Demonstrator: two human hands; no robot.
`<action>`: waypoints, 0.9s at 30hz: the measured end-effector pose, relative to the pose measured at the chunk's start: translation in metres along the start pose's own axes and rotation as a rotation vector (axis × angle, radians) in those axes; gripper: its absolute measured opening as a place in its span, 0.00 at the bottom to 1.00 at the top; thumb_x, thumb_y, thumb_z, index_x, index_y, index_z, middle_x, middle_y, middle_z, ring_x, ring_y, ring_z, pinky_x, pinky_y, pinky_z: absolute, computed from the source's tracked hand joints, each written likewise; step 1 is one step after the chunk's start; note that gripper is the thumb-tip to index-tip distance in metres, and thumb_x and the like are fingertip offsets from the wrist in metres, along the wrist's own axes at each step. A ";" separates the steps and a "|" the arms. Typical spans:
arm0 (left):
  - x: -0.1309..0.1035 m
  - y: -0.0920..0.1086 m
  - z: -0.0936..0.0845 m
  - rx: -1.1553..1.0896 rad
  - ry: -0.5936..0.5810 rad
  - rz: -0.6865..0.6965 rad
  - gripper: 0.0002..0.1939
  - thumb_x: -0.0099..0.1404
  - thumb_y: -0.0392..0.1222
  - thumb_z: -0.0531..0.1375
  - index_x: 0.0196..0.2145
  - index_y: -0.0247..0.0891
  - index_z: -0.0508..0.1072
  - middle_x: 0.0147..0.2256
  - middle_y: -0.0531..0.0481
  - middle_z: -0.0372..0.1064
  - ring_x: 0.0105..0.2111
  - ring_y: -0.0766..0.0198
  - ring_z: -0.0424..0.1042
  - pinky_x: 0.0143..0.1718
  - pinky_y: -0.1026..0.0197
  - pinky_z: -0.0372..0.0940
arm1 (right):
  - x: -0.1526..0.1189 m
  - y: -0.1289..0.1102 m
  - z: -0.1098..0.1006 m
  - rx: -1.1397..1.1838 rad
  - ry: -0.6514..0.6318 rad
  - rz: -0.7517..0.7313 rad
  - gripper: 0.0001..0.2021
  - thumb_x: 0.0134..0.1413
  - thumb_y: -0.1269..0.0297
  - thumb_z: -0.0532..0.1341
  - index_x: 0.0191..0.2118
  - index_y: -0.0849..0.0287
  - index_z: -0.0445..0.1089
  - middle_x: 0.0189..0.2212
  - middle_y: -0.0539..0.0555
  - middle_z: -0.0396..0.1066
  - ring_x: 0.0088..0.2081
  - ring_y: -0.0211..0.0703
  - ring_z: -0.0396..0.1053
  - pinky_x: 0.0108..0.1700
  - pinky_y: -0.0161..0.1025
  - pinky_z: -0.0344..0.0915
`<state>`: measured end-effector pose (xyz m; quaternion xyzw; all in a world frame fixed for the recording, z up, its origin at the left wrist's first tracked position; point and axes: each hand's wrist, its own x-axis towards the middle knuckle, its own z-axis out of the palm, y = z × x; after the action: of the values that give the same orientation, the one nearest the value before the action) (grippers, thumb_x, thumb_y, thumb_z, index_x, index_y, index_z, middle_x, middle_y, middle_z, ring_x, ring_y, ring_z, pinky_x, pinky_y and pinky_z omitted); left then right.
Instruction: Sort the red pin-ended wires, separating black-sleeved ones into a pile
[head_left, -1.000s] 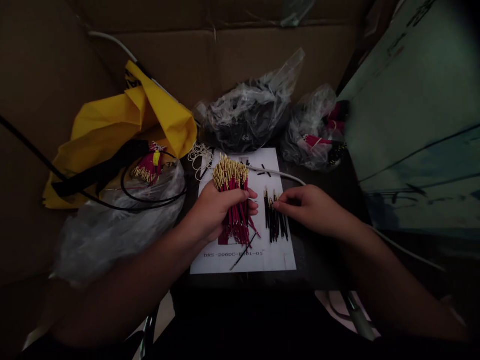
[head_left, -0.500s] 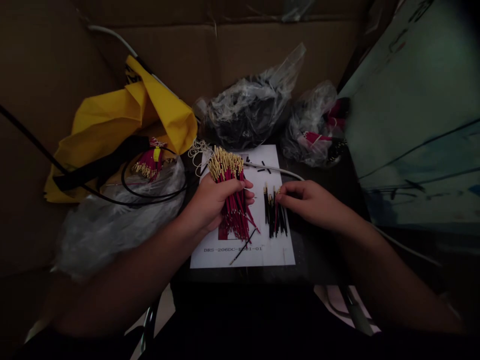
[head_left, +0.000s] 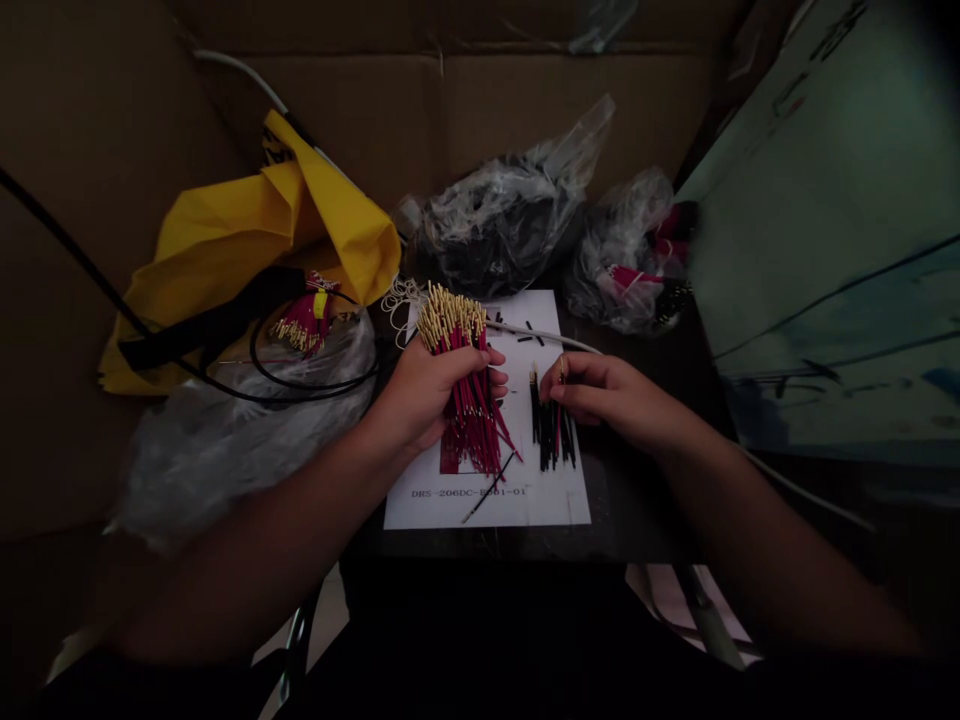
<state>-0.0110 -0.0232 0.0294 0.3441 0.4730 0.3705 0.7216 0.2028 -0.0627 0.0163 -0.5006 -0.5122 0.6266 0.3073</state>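
Note:
A thick bundle of red wires (head_left: pixel 474 425) with gold metal terminals fanned out at the top is wrapped in my left hand (head_left: pixel 439 385), above a printed white sheet (head_left: pixel 555 505). To its right, my right hand (head_left: pixel 600 390) pinches with thumb and forefinger at the upper ends of a small row of black wires (head_left: pixel 546 435). A red wire shows among them, just below the fingertips; the exact point of grip is partly hidden. One loose black wire (head_left: pixel 487 490) lies slantwise on the sheet beneath the bundle.
At the back stand clear plastic bags with dark contents (head_left: pixel 499 230) and red wires (head_left: pixel 626 280). A yellow bag (head_left: pixel 217 225), a tied red wire bundle (head_left: pixel 304 315), black cable and crumpled plastic (head_left: pixel 225 450) lie left. A grey cable (head_left: pixel 544 335) crosses the sheet; cardboard walls rise behind.
My right hand has shifted slightly left and its fingers have moved over the tops of the black wires. The left hand keeps its hold on the red bundle. The view has tilted slightly.

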 end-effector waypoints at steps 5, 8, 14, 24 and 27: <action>0.003 0.000 -0.003 0.007 0.025 0.037 0.07 0.51 0.36 0.65 0.30 0.30 0.75 0.23 0.45 0.73 0.23 0.59 0.75 0.27 0.58 0.73 | 0.002 0.000 0.002 0.031 0.004 -0.038 0.09 0.52 0.61 0.65 0.31 0.61 0.68 0.28 0.49 0.66 0.23 0.30 0.53 0.23 0.32 0.48; 0.006 0.000 -0.004 0.010 0.018 0.038 0.07 0.51 0.36 0.65 0.30 0.30 0.75 0.23 0.45 0.73 0.23 0.59 0.75 0.25 0.59 0.73 | 0.004 0.001 0.005 0.062 -0.018 -0.010 0.11 0.52 0.59 0.66 0.30 0.60 0.67 0.27 0.48 0.68 0.19 0.27 0.52 0.19 0.31 0.46; 0.015 0.002 -0.009 -0.012 0.055 0.169 0.06 0.50 0.35 0.64 0.28 0.31 0.75 0.24 0.48 0.73 0.23 0.63 0.74 0.25 0.62 0.73 | 0.021 -0.009 0.022 -0.031 -0.087 0.156 0.13 0.49 0.56 0.68 0.30 0.59 0.68 0.20 0.45 0.65 0.15 0.30 0.60 0.16 0.30 0.59; 0.023 0.005 -0.018 -0.022 0.072 0.213 0.05 0.50 0.36 0.63 0.27 0.32 0.76 0.23 0.49 0.72 0.24 0.64 0.74 0.28 0.63 0.72 | 0.030 -0.031 0.032 -0.076 -0.084 0.189 0.29 0.55 0.55 0.65 0.60 0.57 0.62 0.17 0.44 0.66 0.14 0.35 0.60 0.14 0.34 0.61; 0.024 0.003 -0.019 -0.005 0.055 0.195 0.06 0.51 0.37 0.63 0.28 0.32 0.76 0.23 0.48 0.73 0.24 0.63 0.74 0.28 0.62 0.72 | 0.017 -0.030 0.021 -0.101 -0.029 0.201 0.27 0.57 0.54 0.62 0.60 0.56 0.61 0.17 0.43 0.65 0.12 0.33 0.55 0.12 0.33 0.56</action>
<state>-0.0222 0.0016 0.0155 0.3762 0.4560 0.4496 0.6697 0.1738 -0.0462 0.0388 -0.5552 -0.4945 0.6349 0.2100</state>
